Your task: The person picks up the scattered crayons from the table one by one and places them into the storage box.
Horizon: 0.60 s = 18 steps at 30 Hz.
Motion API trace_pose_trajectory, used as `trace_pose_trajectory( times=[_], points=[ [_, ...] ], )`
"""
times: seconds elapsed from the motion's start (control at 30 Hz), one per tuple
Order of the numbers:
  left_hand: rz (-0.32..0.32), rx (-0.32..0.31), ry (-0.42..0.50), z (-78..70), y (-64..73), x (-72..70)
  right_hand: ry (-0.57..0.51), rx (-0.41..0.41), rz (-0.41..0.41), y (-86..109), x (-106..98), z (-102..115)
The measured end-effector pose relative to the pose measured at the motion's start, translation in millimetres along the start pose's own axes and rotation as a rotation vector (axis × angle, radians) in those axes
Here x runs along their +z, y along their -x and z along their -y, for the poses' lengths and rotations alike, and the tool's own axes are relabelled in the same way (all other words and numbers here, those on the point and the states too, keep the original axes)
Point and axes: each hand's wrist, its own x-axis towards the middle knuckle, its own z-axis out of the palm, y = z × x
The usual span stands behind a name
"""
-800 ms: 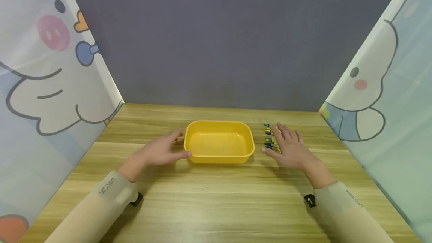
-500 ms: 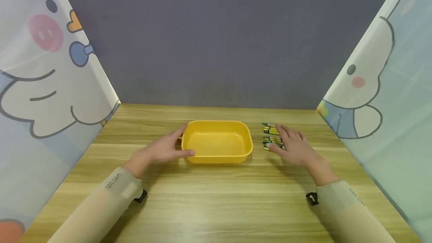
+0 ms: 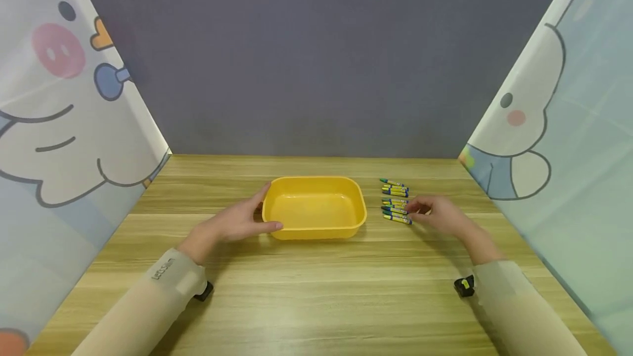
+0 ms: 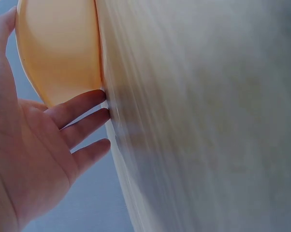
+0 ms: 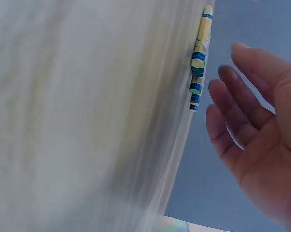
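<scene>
A yellow rectangular tray stands on the wooden table. My left hand holds its left end, thumb at the front corner and forefinger at the back corner. In the left wrist view the other fingertips reach low by the tray's side, close to the tabletop. Several crayons in yellow wrappers with blue bands lie in a column right of the tray, some with green or dark blue tips. My right hand hovers at their right ends, fingers loosely bent. The right wrist view shows a gap between its fingertips and the crayons.
Bare wooden tabletop stretches in front of the tray. A dark grey panel rises at the table's back edge. Cloths printed with cartoon animals hang at the left and right sides.
The left thumb has come onto the tray's front corner. My right hand has drawn back to the right from over the crayons, and its spread fingers have bent together, leaving more crayons visible.
</scene>
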Motion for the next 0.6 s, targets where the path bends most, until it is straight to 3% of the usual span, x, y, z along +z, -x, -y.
trace_pose_trajectory(
  times=[0.27,0.6],
  points=[
    [0.020,-0.010,0.024,-1.5,3.3,0.2,0.024,0.029,0.112,1.6,4.7,-4.6],
    [0.012,-0.026,0.007,-4.6,2.4,0.3,0.051,0.028,0.122,-1.2,6.0,-2.5]
  ],
)
